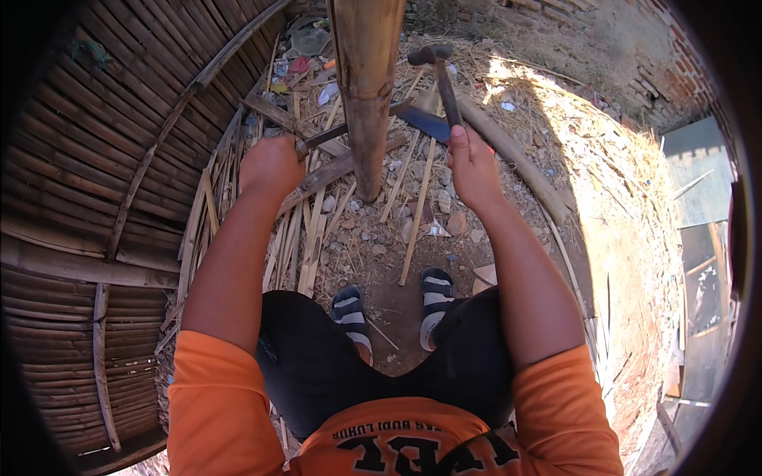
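My left hand (pixel 272 166) is closed around the handle of a long dark-bladed machete (pixel 324 136). Its blade crosses an upright bamboo pole (pixel 367 87); the middle part is hidden by the pole, and the tip shows on the right side. Whether the blade has cut into the bamboo I cannot tell. In my right hand (pixel 475 168) is a hammer (pixel 448 91), gripped by its handle with the head raised to the right of the pole. Behind the hammer, a blue flat blade (pixel 426 123), perhaps a handsaw, lies on the ground, partly covered by my right hand.
A slatted bamboo wall (pixel 87 159) curves along the left. Bamboo strips (pixel 309 254) and short wood lengths (pixel 329 173) litter the ground. A curved pole (pixel 516 159) lies at right. Rubble, straw and scraps surround my sandalled feet (pixel 436 301). A brick wall (pixel 635 71) stands far right.
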`<state>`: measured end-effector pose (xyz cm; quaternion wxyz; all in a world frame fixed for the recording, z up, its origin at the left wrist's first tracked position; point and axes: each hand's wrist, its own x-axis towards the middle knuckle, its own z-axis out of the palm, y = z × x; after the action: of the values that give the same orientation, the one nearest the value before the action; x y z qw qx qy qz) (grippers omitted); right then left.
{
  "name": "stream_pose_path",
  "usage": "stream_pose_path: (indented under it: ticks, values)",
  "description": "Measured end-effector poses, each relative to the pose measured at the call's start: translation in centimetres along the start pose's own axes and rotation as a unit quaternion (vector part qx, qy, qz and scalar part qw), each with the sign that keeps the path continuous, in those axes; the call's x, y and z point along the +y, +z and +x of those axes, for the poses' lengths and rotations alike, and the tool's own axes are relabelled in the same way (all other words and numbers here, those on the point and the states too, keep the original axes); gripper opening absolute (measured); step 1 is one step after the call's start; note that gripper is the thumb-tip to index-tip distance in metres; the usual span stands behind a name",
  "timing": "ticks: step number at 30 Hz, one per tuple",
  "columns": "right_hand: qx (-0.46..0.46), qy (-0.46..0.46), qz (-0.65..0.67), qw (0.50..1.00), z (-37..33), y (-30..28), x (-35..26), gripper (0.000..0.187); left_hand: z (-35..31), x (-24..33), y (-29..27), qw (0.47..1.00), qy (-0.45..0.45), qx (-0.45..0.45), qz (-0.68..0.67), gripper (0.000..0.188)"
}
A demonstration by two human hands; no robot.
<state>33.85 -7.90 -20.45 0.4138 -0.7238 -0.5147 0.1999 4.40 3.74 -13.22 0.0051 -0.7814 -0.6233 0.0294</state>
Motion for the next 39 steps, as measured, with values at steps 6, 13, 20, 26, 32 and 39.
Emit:
stream_pose_path:
  ticks: [6,13,20,26,32,39]
  values:
    - [-0.027,0.074,0.074,0.994,-0.4,-1.4,-3.9,0.061,-0.4,-0.4,-0.6,1.000,-0.007,-0.001,0.016,0.027]
    - [-0.038,0.048,0.005,0.998,-0.2,1.5,1.6,0.059,0.2,-0.4,0.2,0.999,0.024,0.029,0.000,0.028]
    - [0.076,0.027,0.184,0.980,-0.9,-1.8,-5.0,0.056,-0.2,-1.0,0.2,1.000,0.015,0.026,0.009,0.029]
    - [-0.002,0.036,-0.016,0.999,-1.5,0.6,-2.2,0.057,-0.2,-0.8,-0.2,1.000,0.015,0.014,0.018,0.028]
    - [0.113,-0.036,0.119,0.986,-1.3,-0.1,-3.6,0.056,-0.3,-1.2,0.2,0.999,0.017,0.027,0.008,0.027]
    - [0.005,0.075,0.035,0.997,-1.3,0.0,-3.6,0.055,-0.7,-1.1,2.2,1.000,0.001,0.011,-0.007,0.025]
